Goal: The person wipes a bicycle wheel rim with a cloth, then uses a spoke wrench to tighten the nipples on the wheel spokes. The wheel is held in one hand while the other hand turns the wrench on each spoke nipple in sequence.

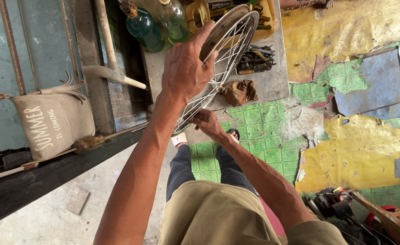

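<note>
A spoked bicycle wheel (222, 59) is held upright and tilted above the grey surface (277, 81), its upper rim gripped by the left hand (186, 68) with fingers curled closed over it. Its lower edge is clasped by the right hand (207, 123), fingers closed among the spokes. Behind the wheel, two glass bottles (157, 25), a heap of tools (254, 59) and a brown rag (239, 91) are seen on the surface.

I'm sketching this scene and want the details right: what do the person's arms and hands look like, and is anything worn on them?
Both arms are bare from the upper arm down, lean and sinewy, with raised veins on the forearms. The left hand and right hand wear no gloves, and no rings, watch or bracelet show. Only an olive-khaki edge, perhaps a short sleeve, shows at the right upper arm.
</note>
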A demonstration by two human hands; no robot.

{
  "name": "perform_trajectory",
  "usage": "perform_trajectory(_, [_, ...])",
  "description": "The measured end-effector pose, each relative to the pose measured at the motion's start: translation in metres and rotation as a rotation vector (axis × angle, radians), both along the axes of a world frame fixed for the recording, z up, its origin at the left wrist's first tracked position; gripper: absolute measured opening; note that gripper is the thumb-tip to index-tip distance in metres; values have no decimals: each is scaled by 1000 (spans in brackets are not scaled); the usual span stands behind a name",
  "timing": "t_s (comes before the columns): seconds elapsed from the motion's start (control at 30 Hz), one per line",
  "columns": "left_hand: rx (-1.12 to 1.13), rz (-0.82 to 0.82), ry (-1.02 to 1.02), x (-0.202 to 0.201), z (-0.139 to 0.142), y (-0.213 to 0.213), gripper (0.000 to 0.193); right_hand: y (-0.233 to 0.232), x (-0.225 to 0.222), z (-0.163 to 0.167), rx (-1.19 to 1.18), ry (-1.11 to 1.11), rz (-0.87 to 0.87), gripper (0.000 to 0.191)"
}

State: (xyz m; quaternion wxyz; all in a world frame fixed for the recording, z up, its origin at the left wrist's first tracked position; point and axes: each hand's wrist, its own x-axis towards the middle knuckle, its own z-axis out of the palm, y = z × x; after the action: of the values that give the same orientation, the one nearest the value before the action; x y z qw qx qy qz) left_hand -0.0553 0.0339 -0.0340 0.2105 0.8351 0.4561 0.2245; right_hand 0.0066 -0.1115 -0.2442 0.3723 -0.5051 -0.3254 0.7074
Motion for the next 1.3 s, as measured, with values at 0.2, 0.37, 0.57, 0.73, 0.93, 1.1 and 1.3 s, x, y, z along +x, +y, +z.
perform_trajectory(0.2, [0, 2, 1, 0, -1, 0, 58, -3, -1, 0, -22, 98, -36, 24])
perform_trajectory(0.37, [5, -2, -4, -1, -4, 0, 58, -6, -3, 1, 16, 54, 7, 25])
perform_trajectory(0.57, [7, -5, -4, 0, -2, -2, 59, -9, -2, -1, -45, 156, 1, 20])
perform_trajectory(0.73, [-23, -5, 0, 1, 3, -4, 59, -11, -3, -1, -7, 186, -1, 17])
perform_trajectory(0.93, [-83, 25, 42, 2, 4, -6, 60, -6, -3, 5, 8, -27, 87, 8])
perform_trajectory(1.1, [12, 14, 34, 2, 2, -7, 60, -2, 1, 7, 15, -142, 153, 12])
perform_trajectory(1.3, [0, 16, 27, 3, 0, -6, 59, 0, 4, -1, 74, -74, 163, 26])
